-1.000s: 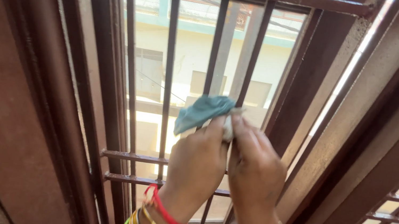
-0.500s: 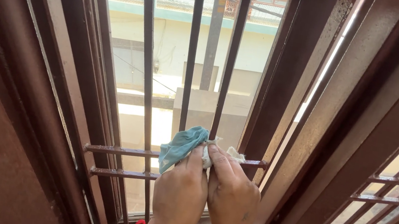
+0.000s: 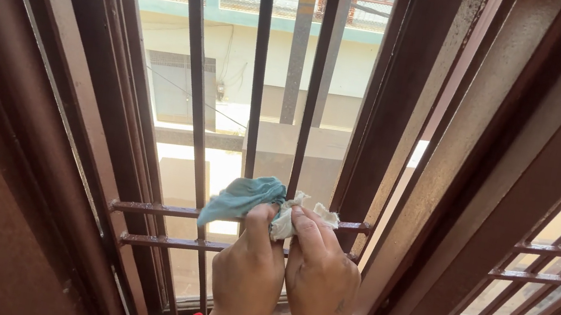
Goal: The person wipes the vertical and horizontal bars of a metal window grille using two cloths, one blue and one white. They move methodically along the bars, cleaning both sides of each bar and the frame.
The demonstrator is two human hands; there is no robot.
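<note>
Both hands' grip pinches the cloth (image 3: 243, 197) around a window bar (image 3: 310, 87).

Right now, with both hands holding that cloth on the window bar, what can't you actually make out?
- Head view: where the cloth wraps the vertical bar, the bar's surface is hidden by cloth and fingers.
- Both palms: the left hand and right hand show only their backs.
- Wrists and bangles are cut off by the bottom edge.
- Whether the bar is clean: too small to tell.

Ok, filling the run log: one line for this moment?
left hand: grips cloth | right hand: grips cloth | cloth: wrapped round window bar, at crossbar
</note>
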